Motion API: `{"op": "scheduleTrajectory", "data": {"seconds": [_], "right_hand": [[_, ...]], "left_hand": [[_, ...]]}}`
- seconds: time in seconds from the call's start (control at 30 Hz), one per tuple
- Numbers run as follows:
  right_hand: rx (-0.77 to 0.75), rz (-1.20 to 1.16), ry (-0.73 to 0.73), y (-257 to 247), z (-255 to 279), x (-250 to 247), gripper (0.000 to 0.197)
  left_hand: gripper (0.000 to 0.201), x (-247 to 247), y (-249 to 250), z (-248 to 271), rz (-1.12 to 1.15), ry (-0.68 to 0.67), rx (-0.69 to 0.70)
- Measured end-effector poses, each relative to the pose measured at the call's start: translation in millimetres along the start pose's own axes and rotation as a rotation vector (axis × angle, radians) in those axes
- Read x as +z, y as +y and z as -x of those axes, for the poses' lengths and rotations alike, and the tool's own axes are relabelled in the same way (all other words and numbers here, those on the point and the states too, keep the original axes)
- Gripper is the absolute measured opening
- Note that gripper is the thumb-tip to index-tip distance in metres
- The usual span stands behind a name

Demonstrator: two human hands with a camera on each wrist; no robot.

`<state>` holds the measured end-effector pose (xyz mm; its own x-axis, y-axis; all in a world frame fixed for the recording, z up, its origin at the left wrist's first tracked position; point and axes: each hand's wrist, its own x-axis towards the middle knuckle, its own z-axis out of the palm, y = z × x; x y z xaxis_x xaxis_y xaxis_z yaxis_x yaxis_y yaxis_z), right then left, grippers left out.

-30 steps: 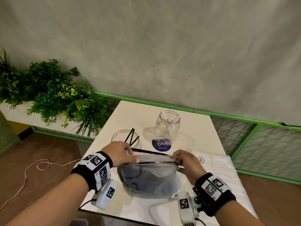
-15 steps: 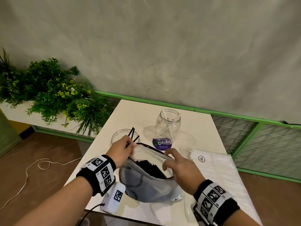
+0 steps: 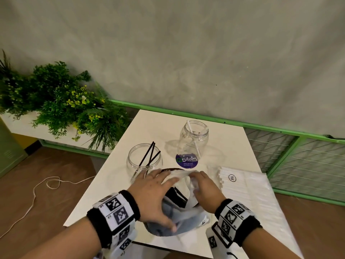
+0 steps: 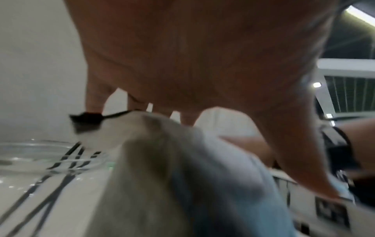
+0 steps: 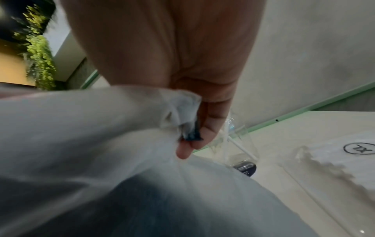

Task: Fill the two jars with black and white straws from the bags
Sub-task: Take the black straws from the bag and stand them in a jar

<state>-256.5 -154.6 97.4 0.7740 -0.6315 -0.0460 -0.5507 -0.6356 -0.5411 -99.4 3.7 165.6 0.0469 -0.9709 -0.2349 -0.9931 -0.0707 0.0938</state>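
Pinching a bunched corner of the bag of black straws (image 5: 125, 144) between thumb and curled fingers, the right hand (image 3: 204, 191) holds the plastic up at its far edge. The left hand (image 3: 155, 195) lies spread over the bag's near side, fingers straight across the top and thumb pressed low against the plastic. Half a second ago the bag's mouth gaped wide with the straw ends in plain sight; now it is drawn nearly closed, and the left hand has left the rim for the bag's top. The bag sits at the near edge of the white table (image 3: 229, 146).

Just beyond it stands the left jar (image 3: 143, 161) with three black straws (image 3: 150, 154) leaning inside. The right jar (image 3: 193, 144), purple-labelled, holds a white straw (image 3: 194, 141). To the right lies the flat bag of white straws (image 3: 248, 189), marked XL.

Green railing (image 3: 186, 114) runs behind the table under a grey wall (image 3: 186, 53). Leafy plants (image 3: 61, 107) fill a ledge at left, and a pale cord (image 3: 43, 186) trails on the brown floor.
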Motion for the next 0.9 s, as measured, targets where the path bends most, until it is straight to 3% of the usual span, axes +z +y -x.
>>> {"op": "scheduleTrajectory", "data": {"seconds": [0.03,0.1,0.27,0.37,0.47,0.53,0.63,0.8,0.9], "right_hand": [[0.008,-0.023,0.019,2,-2,1,0.051],[0.016,-0.054,0.034,6,-4,3,0.049],[-0.016,-0.177,0.002,11,-3,11,0.053],[-0.081,-0.433,0.138,0,-6,16,0.049],[-0.097,-0.588,0.277,-6,-14,14,0.066],[-0.093,-0.524,0.289,-7,-14,15,0.067],[-0.069,-0.315,0.128,-6,-15,26,0.055],[0.004,-0.268,0.083,-6,-22,34,0.055],[0.029,-0.228,0.027,-5,-24,35,0.06]], "left_hand": [[0.123,8,-2,0,-0.023,-0.081,-0.016],[0.125,20,-9,-1,-0.016,-0.108,-0.06],[0.093,26,-23,-7,0.176,0.047,-0.145],[0.076,18,-34,-6,0.276,0.123,-0.19],[0.07,9,-51,3,0.357,0.235,-0.221],[0.071,9,-61,8,0.346,0.217,-0.234],[0.075,13,-64,6,0.217,0.11,-0.295],[0.084,20,-34,6,0.053,0.341,-0.288],[0.099,38,-20,0,0.014,0.304,-0.289]]}}
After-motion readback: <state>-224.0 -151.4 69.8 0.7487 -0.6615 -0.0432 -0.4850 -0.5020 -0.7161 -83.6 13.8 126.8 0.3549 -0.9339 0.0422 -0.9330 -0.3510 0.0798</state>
